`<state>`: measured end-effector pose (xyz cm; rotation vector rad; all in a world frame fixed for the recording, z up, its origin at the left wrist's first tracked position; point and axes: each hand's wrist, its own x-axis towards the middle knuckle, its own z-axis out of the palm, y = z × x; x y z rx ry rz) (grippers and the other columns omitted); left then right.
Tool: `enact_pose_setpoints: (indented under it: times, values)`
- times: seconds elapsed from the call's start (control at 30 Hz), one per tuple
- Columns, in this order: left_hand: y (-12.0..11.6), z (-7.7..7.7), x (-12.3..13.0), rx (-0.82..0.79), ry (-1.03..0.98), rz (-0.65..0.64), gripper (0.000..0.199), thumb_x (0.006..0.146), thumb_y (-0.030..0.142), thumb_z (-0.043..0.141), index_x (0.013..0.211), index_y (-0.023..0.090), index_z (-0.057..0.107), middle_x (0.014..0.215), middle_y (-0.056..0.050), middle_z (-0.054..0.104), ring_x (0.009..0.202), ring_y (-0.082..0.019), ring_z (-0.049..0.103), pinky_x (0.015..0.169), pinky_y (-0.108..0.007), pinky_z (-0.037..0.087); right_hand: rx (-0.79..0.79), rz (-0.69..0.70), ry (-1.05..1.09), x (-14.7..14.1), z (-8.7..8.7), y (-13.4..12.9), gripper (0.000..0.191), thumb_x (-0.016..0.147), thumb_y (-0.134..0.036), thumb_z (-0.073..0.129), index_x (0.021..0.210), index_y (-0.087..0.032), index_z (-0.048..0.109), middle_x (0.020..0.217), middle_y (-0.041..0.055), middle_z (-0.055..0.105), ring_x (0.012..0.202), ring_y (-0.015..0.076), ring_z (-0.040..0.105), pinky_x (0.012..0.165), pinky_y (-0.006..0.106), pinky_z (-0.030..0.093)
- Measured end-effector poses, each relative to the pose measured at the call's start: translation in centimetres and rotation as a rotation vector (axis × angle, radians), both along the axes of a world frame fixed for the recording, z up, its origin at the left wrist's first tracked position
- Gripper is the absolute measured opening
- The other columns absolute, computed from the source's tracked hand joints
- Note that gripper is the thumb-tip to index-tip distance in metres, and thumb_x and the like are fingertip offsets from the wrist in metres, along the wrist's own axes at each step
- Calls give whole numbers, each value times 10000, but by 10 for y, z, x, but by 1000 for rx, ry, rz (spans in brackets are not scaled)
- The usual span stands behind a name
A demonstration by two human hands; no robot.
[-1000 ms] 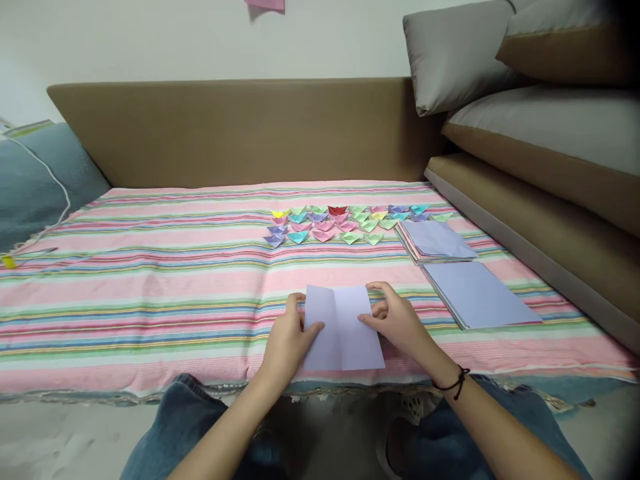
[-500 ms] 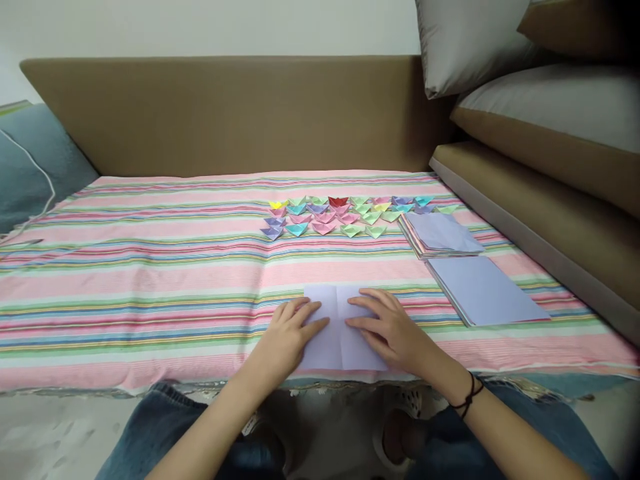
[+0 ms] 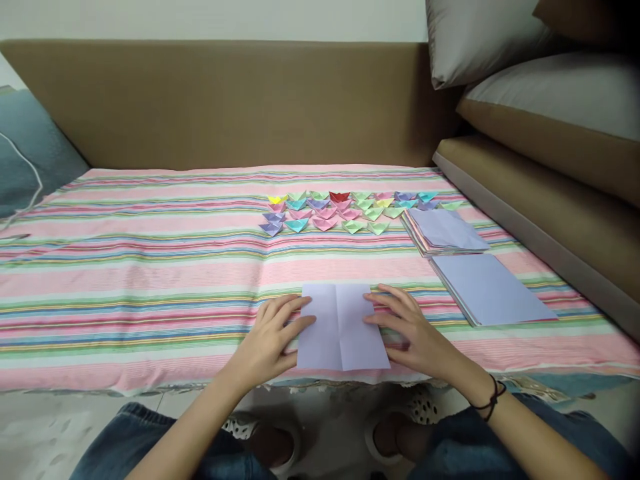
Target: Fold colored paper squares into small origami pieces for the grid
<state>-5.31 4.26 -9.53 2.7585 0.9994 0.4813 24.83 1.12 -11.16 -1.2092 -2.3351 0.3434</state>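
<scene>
A pale purple paper sheet (image 3: 333, 333) with a vertical crease down its middle lies flat near the front edge of the striped cloth (image 3: 165, 280). My left hand (image 3: 273, 339) rests at the sheet's left edge, fingers apart, its fingertips on the paper. At the right edge, my right hand (image 3: 411, 330) touches the paper with spread fingertips. Beyond the sheet, several small folded paper boats (image 3: 325, 224) in many colours stand in rows.
To the right lie a stack of pale purple sheets (image 3: 493, 290) and a stack of used-looking paper (image 3: 447, 229) behind it. Large cushions (image 3: 545, 193) line the right side. A brown backrest (image 3: 240, 107) closes off the far side. A white cable (image 3: 25, 160) runs at far left.
Both my hands have moved outward from the paper's middle to its side edges, uncovering more of the sheet. The camera view has shifted slightly.
</scene>
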Motion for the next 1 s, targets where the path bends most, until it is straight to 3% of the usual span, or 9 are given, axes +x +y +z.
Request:
enact_pose_setpoints:
  times: [0.17, 0.27, 0.47, 0.53, 0.63, 0.7, 0.8, 0.9, 1.0]
  values:
    - [1, -7, 7, -6, -237, 80, 163, 859, 193, 507, 846, 226, 666, 1145, -49, 606, 1139, -245, 432, 949, -424, 360, 35, -42, 212, -3, -5, 3, 189, 852, -192, 534, 743, -240, 680, 1112, 62, 631, 1218, 279, 396, 961, 503, 376]
    - [-5, -7, 13, -98, -320, 162, 229, 849, 239, 551, 641, 191, 631, 1060, -53, 619, 1075, -237, 462, 896, -395, 392, -61, -97, 264, -4, -3, -1, 268, 854, -261, 549, 607, -220, 645, 1097, 78, 630, 1229, 297, 386, 937, 493, 402]
    - [-13, -12, 24, -203, -325, 385, 306, 859, 305, 533, 582, 185, 580, 1006, -53, 599, 1001, -230, 485, 858, -396, 394, -145, -270, 332, -16, -4, -3, 328, 815, -333, 592, 506, -223, 578, 1052, 66, 650, 1192, 304, 409, 961, 517, 363]
    - [-13, -13, 28, -152, -337, 449, 239, 862, 305, 525, 659, 188, 574, 996, -56, 597, 976, -224, 502, 853, -397, 401, -146, -338, 362, -21, -6, 0, 373, 806, -334, 598, 456, -222, 535, 1003, 60, 667, 1159, 303, 427, 940, 510, 370]
    - [-17, -9, 37, 75, -327, 536, 156, 859, 278, 522, 974, 179, 554, 1047, -98, 585, 996, -248, 512, 847, -420, 407, -147, -420, 359, -27, -8, 6, 377, 787, -339, 614, 440, -223, 523, 939, 59, 672, 1109, 300, 446, 909, 492, 378]
    - [-22, -6, 47, 234, -240, 434, 269, 867, 241, 499, 1123, 156, 504, 1110, -125, 583, 1060, -263, 502, 882, -423, 394, -131, -456, 334, -30, -8, 9, 372, 774, -350, 626, 439, -224, 525, 886, 54, 674, 1058, 296, 471, 891, 486, 377]
    - [-31, -9, 65, 291, -30, 130, 387, 877, 260, 474, 1238, 121, 465, 1241, -123, 559, 1182, -270, 459, 983, -399, 349, -94, -482, 282, -34, -7, 14, 370, 761, -361, 636, 437, -223, 524, 817, 47, 673, 990, 288, 506, 876, 488, 361]
    - [-39, -20, 80, 276, 83, 117, 606, 871, 470, 435, 1325, 71, 393, 1381, -155, 431, 1294, -309, 349, 1040, -420, 301, -74, -496, 244, -36, -6, 17, 367, 757, -362, 633, 442, -218, 513, 802, 42, 672, 966, 284, 517, 863, 480, 355]
    - [-42, -30, 86, 253, 130, 160, 672, 872, 549, 365, 1353, 80, 367, 1420, -156, 374, 1324, -304, 305, 1049, -428, 298, -58, -508, 220, -36, -6, 17, 346, 753, -356, 633, 469, -215, 494, 801, 42, 666, 950, 283, 517, 842, 464, 360]
